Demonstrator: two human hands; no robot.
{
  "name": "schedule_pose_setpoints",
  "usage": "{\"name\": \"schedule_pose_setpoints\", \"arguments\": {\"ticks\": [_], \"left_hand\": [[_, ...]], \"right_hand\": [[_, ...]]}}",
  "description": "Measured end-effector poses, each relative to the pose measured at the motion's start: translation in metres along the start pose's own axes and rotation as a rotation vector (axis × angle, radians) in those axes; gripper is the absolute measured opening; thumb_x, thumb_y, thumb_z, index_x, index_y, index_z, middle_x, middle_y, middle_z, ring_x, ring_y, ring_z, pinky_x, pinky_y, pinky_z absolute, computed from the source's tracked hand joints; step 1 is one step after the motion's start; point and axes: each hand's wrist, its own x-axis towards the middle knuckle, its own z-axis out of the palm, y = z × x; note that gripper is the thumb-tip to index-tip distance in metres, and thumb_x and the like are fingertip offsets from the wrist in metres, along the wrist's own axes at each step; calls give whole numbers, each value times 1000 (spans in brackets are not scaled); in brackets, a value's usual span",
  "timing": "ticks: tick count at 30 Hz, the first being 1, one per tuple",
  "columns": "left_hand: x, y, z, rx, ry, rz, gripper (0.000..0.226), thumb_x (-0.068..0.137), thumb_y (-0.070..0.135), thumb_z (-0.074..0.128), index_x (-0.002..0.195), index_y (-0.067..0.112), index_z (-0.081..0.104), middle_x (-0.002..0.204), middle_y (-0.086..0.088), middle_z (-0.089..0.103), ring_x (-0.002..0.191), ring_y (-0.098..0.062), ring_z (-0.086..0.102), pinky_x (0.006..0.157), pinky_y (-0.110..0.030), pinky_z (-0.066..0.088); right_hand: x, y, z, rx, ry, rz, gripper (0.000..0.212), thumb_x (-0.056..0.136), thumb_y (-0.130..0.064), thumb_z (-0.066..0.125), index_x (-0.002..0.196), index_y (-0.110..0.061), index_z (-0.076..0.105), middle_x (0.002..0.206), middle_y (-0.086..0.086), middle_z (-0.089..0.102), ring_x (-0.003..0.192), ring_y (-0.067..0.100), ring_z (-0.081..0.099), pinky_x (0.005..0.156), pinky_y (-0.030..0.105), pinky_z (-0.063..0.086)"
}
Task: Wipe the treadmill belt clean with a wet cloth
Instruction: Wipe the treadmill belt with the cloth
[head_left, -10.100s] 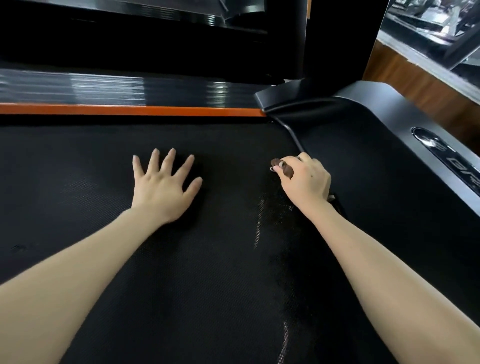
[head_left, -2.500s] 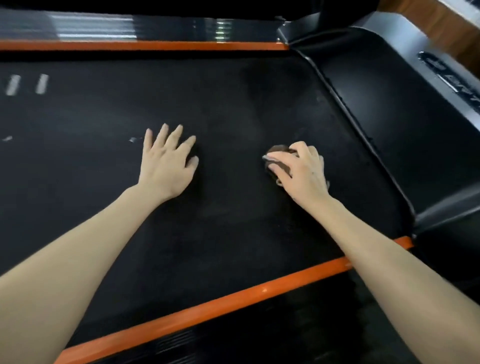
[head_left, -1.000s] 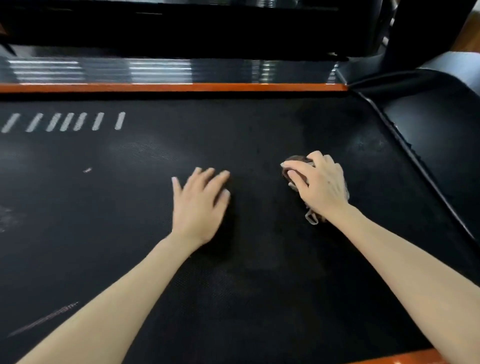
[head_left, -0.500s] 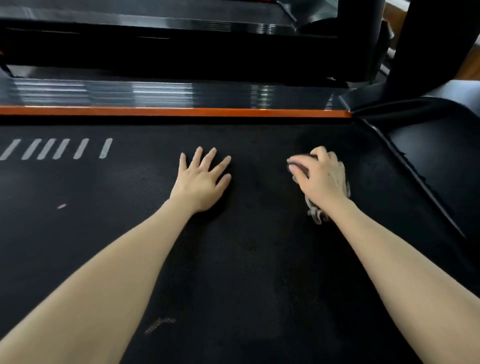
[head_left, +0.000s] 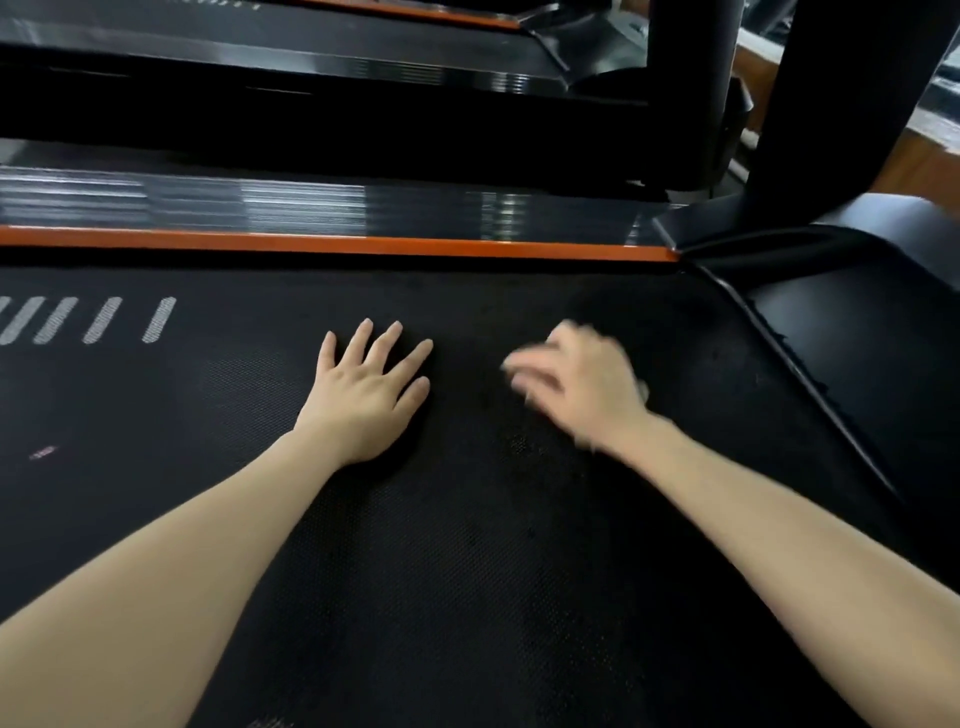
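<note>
Leaning over a black treadmill belt (head_left: 467, 571), a person is resting both hands on it. At far left, white slanted stripes (head_left: 83, 319) are showing on the belt, whose length is running left to right beside an orange trim (head_left: 332, 244). The left hand (head_left: 371, 389) is lying flat, fingers spread wide. The right hand (head_left: 582, 384), motion-blurred, is curling over the cloth (head_left: 644, 389), with only a pale scrap peeking out at its right edge. No readable writing is showing.

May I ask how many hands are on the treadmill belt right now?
2. The left hand lies flat, fingers spread, on the treadmill belt; the right hand, motion-blurred, is just to its right. No others seem hidden.
</note>
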Motion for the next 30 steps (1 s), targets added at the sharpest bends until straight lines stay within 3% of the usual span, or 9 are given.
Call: {"name": "schedule_pose_setpoints", "arguments": {"ticks": [2, 4, 9, 12, 16, 19, 21, 27, 30], "left_hand": [[0, 1, 1, -8, 5, -5, 53, 97, 51, 11, 149, 41, 4, 160, 2, -1, 146, -22, -9, 116, -48, -7], [1, 1, 1, -18, 22, -14, 53, 97, 51, 12, 149, 40, 6, 160, 2, 1, 146, -22, -8, 117, -47, -7], [3, -1, 5, -34, 94, -32, 72, 90, 59, 6, 152, 22, 7, 159, 4, 8, 146, -18, -4, 117, -45, -4], [3, -2, 5, -48, 92, -23, 92, 73, 64, -8, 151, 19, 13, 159, 6, 8, 146, -16, -4, 117, -43, -4], [1, -1, 4, -64, 89, -23, 95, 71, 62, -12, 151, 19, 12, 159, 7, 5, 146, -16, -6, 118, -42, -6], [1, 0, 5, -54, 90, -25, 94, 70, 60, -15, 151, 19, 10, 159, 7, 3, 146, -16, -9, 118, -43, -7], [1, 0, 6, -48, 89, -28, 94, 70, 59, -15, 151, 19, 9, 159, 7, 3, 146, -16, -9, 118, -44, -6], [2, -1, 4, -57, 99, -23, 85, 78, 59, -7, 151, 19, 11, 159, 6, 6, 146, -16, -6, 118, -43, -6], [-1, -4, 3, -98, 112, -25, 74, 86, 54, 6, 151, 19, 16, 159, 6, 9, 146, -14, -5, 118, -41, -6]], "right_hand": [[38, 30, 9, -115, -32, 341, 32, 95, -48, 45, 118, -34, 63, 108, 7, 54, 100, 28, 53, 83, 39, 43], [53, 28, 17, -73, -57, 483, 33, 97, -43, 45, 122, -29, 60, 116, 9, 51, 106, 28, 50, 87, 37, 41], [10, -48, 22, 216, -17, -28, 36, 87, -48, 47, 104, -27, 71, 87, 5, 55, 77, 24, 56, 65, 32, 46], [25, -23, 16, 99, -35, -52, 39, 87, -55, 41, 105, -36, 70, 89, 2, 57, 81, 23, 57, 66, 33, 44], [67, 51, 21, -117, -31, 440, 32, 97, -48, 40, 119, -33, 60, 113, 7, 52, 103, 29, 51, 80, 38, 41], [98, 51, 34, -90, 27, 651, 32, 99, -40, 41, 117, -22, 61, 118, 11, 50, 102, 31, 50, 77, 37, 43], [113, 29, 44, -37, 56, 615, 30, 99, -38, 43, 114, -20, 63, 116, 10, 51, 100, 31, 51, 76, 36, 46], [116, -47, 60, 100, 1, 151, 30, 98, -39, 46, 122, -27, 57, 114, 4, 51, 102, 22, 50, 81, 36, 47], [114, -11, 56, -11, -1, 227, 29, 97, -44, 44, 121, -32, 57, 111, 4, 52, 102, 25, 51, 79, 36, 44]]}}
